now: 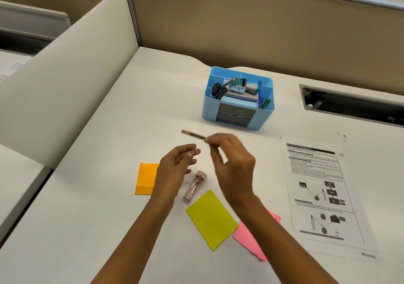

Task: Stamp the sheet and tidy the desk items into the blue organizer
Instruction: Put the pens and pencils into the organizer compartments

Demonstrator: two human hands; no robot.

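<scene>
My right hand (pixel 231 161) pinches a thin dark pencil (pixel 193 134) above the desk, its pale end pointing left. Just left of it my left hand (pixel 177 168) hovers with loosely spread fingers and holds nothing. Below the hands a small pink, clear-bodied item (pixel 193 187) lies on the desk. The blue organizer (pixel 237 97) stands behind, holding black markers, a stamp, blue and green pens. A printed sheet (pixel 323 194) lies at the right, with a stamp mark at its bottom right corner.
Orange (pixel 145 177), yellow (pixel 211 219) and pink (pixel 251 238) sticky note pads lie near the front of the white desk. A cable slot (pixel 349 102) opens at the back right. A beige divider (pixel 65 69) runs along the left.
</scene>
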